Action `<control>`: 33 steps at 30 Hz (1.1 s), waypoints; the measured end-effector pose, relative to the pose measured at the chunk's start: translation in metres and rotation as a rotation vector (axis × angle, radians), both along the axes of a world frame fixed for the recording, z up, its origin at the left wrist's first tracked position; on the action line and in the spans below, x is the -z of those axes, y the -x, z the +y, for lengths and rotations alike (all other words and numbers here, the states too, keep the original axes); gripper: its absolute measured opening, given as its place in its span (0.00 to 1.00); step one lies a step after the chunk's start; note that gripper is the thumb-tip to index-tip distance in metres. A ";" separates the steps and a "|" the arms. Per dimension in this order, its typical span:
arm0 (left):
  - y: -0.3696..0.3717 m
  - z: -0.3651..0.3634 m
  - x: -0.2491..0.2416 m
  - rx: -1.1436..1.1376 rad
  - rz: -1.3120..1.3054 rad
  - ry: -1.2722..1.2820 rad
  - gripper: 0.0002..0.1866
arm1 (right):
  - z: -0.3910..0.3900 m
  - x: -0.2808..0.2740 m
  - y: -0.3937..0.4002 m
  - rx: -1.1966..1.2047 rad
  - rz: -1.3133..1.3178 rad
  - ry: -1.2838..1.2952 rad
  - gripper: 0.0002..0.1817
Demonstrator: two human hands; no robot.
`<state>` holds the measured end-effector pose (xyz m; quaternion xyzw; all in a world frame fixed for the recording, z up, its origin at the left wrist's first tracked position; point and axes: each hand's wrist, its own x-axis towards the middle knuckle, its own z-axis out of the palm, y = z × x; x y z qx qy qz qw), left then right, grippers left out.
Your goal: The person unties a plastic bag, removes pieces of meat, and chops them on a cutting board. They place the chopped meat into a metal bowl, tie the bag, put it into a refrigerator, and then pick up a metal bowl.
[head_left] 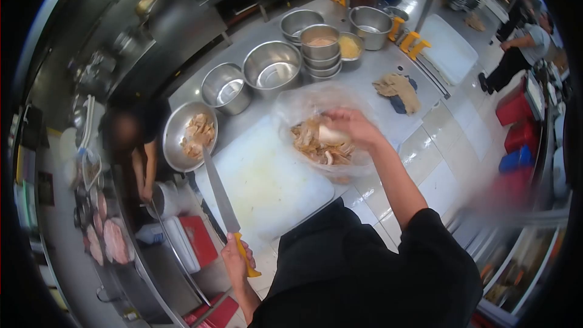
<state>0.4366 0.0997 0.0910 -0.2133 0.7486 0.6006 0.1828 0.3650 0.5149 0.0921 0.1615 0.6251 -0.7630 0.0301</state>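
Observation:
My left hand [238,257] is closed round the yellow handle of a long kitchen knife [221,199]. Its blade points away from me, the tip reaching toward a steel bowl [172,153] of light-brown food pieces [199,133]. My right hand [349,124] is over a clear plastic bag [303,98] full of brownish food strips [313,146]. The fingers of that hand curl about a pale, smooth piece of food [332,135], whose kind I cannot make out. Between the bowl and the bag lies a white cutting board [261,176] with yellowish stains.
Steel pots [272,67] and stacked bowls [322,54] line the counter beyond the board. A crumpled tan cloth [398,91] lies at right. Yellow-handled tools [415,44] stand near a second white board [449,51]. One person [136,140] works at left; another [525,48] stands at far right.

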 end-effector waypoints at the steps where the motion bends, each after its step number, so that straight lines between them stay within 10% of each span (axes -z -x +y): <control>1: -0.004 -0.001 0.001 -0.004 -0.019 0.017 0.32 | -0.012 -0.002 -0.008 -0.064 0.033 0.169 0.23; 12: -0.035 -0.001 0.026 -0.128 -0.069 0.046 0.31 | -0.189 0.108 0.040 -0.647 0.072 0.149 0.22; 14: -0.042 0.000 0.029 -0.129 -0.087 0.097 0.32 | -0.198 0.124 0.026 -0.411 0.357 -0.692 0.22; 26: -0.020 0.050 0.062 0.259 0.073 0.442 0.31 | -0.182 0.125 -0.031 -0.180 0.387 -0.654 0.19; 33: 0.003 0.062 -0.014 0.105 0.460 0.393 0.27 | -0.170 0.120 -0.035 0.033 0.349 -0.618 0.18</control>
